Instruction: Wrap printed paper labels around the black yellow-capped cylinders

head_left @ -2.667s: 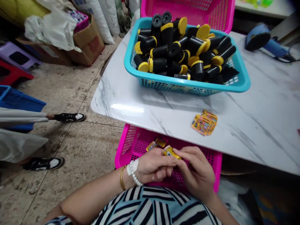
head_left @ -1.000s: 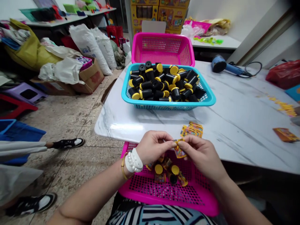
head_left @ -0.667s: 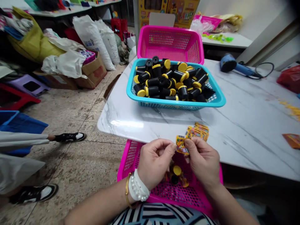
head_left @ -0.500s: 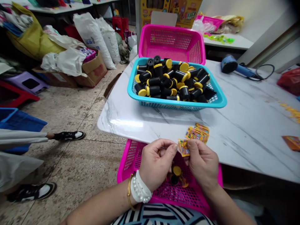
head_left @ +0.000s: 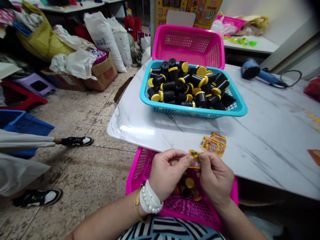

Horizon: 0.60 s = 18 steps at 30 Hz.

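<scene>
Between my two hands is a small yellow printed sticker (head_left: 194, 160). My left hand (head_left: 170, 173) pinches its left edge with thumb and forefinger, and my right hand (head_left: 215, 176) pinches its right side. Just beyond the right hand, a small pile of similar yellow stickers (head_left: 213, 144) lies at the table's edge. Below my hands a pink basket (head_left: 135, 173) rests near my lap, with a few black and yellow canisters (head_left: 189, 183) inside, partly hidden by my hands. A turquoise basket (head_left: 193, 113) full of black canisters with yellow caps (head_left: 172, 74) stands on the table.
Behind the turquoise basket is another pink basket (head_left: 188, 43). A blue heat-gun-like tool (head_left: 260, 75) with a cable lies on the marble-patterned table (head_left: 270, 133). At left, a person's legs and shoes (head_left: 77, 141) show beside a blue crate (head_left: 27, 125).
My left thumb and forefinger have moved right onto the sticker's left edge. The sticker now lies more level between both hands. The whole view has shifted slightly.
</scene>
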Each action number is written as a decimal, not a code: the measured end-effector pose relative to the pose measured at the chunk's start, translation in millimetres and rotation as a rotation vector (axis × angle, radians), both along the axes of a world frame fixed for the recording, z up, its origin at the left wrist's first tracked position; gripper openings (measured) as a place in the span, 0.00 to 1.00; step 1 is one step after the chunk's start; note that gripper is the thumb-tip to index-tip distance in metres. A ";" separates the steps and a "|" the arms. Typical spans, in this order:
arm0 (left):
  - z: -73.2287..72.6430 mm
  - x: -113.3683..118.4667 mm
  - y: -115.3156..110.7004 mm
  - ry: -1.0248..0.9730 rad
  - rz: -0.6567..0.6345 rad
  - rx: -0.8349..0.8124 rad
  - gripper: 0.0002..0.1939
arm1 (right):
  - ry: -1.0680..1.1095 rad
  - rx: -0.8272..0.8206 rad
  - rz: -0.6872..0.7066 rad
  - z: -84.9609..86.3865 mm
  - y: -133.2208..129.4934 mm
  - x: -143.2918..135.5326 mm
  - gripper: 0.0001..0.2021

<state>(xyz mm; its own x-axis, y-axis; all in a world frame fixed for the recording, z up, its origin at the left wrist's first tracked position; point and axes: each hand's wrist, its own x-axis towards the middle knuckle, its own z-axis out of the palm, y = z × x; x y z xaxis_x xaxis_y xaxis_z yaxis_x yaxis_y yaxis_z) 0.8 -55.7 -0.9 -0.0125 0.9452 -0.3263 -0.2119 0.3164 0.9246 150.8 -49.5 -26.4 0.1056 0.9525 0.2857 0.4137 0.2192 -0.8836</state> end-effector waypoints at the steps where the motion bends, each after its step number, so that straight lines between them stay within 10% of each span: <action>1: -1.7 -1.1 1.5 -0.042 -0.001 -0.036 0.14 | 0.000 0.004 -0.003 -1.4 -0.5 0.6 0.19; 18: -8.1 -14.9 4.9 -0.059 0.000 -0.071 0.09 | -0.125 0.018 0.262 -1.6 6.4 1.3 0.07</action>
